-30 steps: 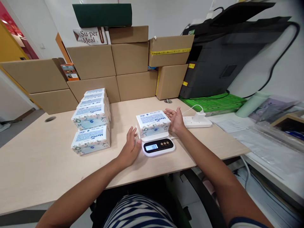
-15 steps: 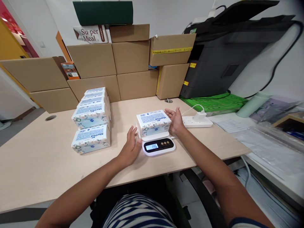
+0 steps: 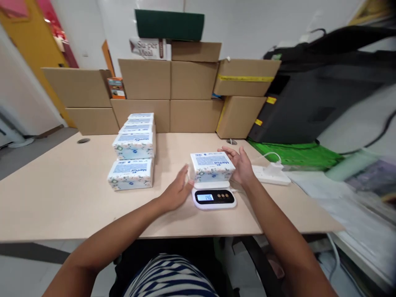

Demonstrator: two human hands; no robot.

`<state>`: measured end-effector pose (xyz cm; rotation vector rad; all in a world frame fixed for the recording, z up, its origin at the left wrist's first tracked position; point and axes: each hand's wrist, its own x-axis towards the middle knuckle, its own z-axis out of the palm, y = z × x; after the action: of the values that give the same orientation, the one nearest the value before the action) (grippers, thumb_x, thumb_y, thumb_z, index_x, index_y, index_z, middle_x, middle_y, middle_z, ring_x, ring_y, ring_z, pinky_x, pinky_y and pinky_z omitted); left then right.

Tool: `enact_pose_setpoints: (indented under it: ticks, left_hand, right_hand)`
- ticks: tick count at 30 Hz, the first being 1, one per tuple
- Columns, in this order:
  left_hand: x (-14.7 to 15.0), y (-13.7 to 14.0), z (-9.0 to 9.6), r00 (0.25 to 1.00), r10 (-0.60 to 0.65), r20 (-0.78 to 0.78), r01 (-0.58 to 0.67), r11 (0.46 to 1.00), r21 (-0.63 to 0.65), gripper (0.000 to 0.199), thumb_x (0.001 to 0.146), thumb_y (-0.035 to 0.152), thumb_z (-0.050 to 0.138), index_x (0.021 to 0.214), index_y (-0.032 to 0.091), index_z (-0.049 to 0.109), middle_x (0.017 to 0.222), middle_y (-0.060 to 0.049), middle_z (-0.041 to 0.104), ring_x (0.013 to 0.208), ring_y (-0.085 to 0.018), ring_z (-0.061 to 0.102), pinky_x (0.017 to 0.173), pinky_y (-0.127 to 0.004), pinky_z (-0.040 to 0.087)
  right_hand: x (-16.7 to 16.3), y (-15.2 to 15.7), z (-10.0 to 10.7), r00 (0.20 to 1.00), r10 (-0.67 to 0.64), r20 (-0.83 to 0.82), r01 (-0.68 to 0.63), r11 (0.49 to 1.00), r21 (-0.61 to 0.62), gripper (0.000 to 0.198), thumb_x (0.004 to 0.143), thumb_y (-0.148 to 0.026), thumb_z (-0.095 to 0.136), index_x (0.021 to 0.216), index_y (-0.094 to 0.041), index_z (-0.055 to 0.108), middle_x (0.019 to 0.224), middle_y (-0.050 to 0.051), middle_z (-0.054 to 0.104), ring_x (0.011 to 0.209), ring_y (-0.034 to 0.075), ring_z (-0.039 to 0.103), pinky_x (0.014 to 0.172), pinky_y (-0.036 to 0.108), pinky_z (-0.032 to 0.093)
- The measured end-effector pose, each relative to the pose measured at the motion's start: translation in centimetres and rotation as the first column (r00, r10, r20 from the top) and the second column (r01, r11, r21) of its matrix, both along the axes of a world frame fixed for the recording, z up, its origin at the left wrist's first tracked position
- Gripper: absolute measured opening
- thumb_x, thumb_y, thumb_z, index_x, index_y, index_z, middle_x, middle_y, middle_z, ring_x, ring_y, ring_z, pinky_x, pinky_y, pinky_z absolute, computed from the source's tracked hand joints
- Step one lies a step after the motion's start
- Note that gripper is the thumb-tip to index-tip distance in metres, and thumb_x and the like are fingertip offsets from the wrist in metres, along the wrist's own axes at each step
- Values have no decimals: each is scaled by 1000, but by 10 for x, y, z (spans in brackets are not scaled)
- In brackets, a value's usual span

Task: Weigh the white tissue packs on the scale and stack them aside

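A floral pack of tissues [image 3: 212,167] marked "Manhua" rests on a white kitchen scale [image 3: 215,199], whose lit display seems to read 146. My left hand [image 3: 177,190] is at the pack's left side with fingers stretched out and thumb by its lower front corner; I cannot tell whether it touches. On the opposite side my right hand [image 3: 243,167] is open, fingers apart and palm turned towards the pack, and part of it is hidden behind the pack. Further left stand several more tissue packs [image 3: 131,174] in a row, some of them stacked.
Cardboard boxes [image 3: 193,80] are piled along the table's back edge. Right of the scale lies a white power strip [image 3: 269,175] with a plugged-in charger. A dark printer [image 3: 309,95] and a green crate-like base [image 3: 297,154] fill the right. The table [image 3: 77,198] has cable holes.
The camera view has turned left, so everything sits further right. Both hands have come slightly closer around the tissue pack. The pack stays on the scale.
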<state>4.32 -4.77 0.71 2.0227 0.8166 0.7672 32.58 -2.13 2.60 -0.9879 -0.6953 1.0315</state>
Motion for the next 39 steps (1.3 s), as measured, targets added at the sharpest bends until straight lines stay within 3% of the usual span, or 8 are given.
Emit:
enact_pose_setpoints:
  ticks: [5, 9, 12, 17, 22, 26, 32, 39]
  left_hand:
    - [-40, -35, 69, 999, -24, -27, 32, 929, 369, 93, 105, 79, 43, 179, 27, 21, 188, -11, 13, 175, -38, 11, 141, -68, 20]
    - [-94, -80, 111, 964, 236, 123, -247, 623, 743, 86, 111, 66, 41, 179, 37, -3, 189, -5, 12, 175, -40, 11, 141, -71, 17]
    - [-137, -95, 108, 896, 381, 229, -396, 452, 799, 83, 112, 60, 46, 179, 41, -1, 189, -4, 12, 176, -41, 8, 142, -70, 12]
    - [-191, -67, 61, 758, 568, 321, -647, 586, 488, 83, 111, 60, 52, 176, 32, 9, 184, -17, 18, 173, -39, 23, 139, -63, 27]
    - [-208, -21, 29, 737, 645, 203, -676, 713, 187, 70, 106, 65, 55, 157, 20, 42, 157, -22, 58, 148, -37, 58, 122, -58, 50]
    - [-206, 1, 28, 753, 653, 82, -651, 722, 233, 60, 102, 62, 57, 142, 17, 54, 143, -21, 68, 134, -38, 67, 113, -57, 56]
    - [-195, 14, 31, 680, 733, -31, -669, 637, 383, 63, 99, 65, 59, 141, 17, 57, 137, -22, 69, 132, -44, 66, 114, -66, 54]
    - [-155, -25, 18, 676, 710, 195, -574, 342, 744, 68, 108, 54, 56, 165, 24, 35, 183, -17, 19, 173, -45, 14, 139, -74, 15]
  right_hand:
    - [-62, -25, 30, 954, 92, 285, -165, 956, 244, 64, 86, -83, 68, 123, -31, 77, 138, 10, 77, 135, 36, 70, 118, 60, 56]
    - [-128, -29, 74, 811, 33, 584, -403, 756, 517, 68, 91, -80, 68, 146, -39, 66, 174, 6, 48, 163, 40, 44, 133, 71, 37]
    - [-176, -20, 94, 573, -84, 816, -608, 624, 491, 86, 91, -82, 69, 165, -44, 48, 188, 2, 16, 173, 42, 22, 135, 71, 33]
    - [-224, 10, 69, 138, -204, 969, -797, 557, 231, 105, 94, -64, 79, 178, -46, 18, 189, 1, -17, 175, 43, 6, 133, 69, 35]
    - [-225, 38, 36, -20, -207, 978, -765, 633, 119, 96, 98, -59, 75, 177, -43, 23, 188, 8, 18, 169, 39, 33, 129, 66, 46]
    - [-215, 48, 42, -81, -264, 961, -684, 716, 139, 82, 98, -64, 73, 170, -41, 44, 180, 6, 40, 168, 42, 34, 129, 70, 45]
    - [-169, 37, 60, -121, -284, 951, -657, 741, 137, 67, 104, -50, 68, 165, -29, 53, 178, 12, 44, 166, 39, 41, 132, 65, 41]
    - [-43, 9, 26, 209, -205, 956, -420, 864, 277, 46, 99, -57, 66, 137, -32, 75, 159, 11, 66, 150, 40, 59, 126, 68, 44]
